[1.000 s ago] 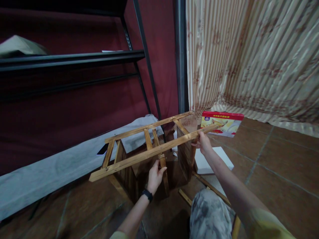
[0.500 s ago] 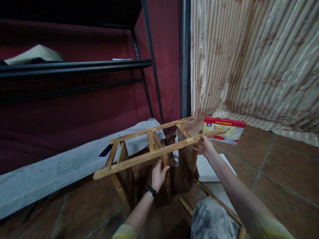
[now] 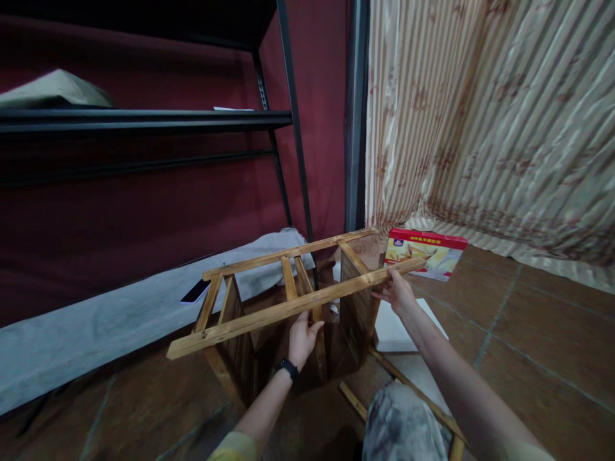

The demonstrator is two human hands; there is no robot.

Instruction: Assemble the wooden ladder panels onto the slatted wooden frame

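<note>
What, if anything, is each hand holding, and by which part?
Right hand: the near wooden rail, close to its right end. Left hand: the middle wooden board, at its near edge below that rail.

Left hand: fingertips hidden by near rail and middle board, probably a pinch. Right hand: fingers partly lost under the rail. White box part covered by right forearm. Loose strip has one end behind the knee. Carton small print unreadable. Shelf cut off at left, curtain at top and right
</note>
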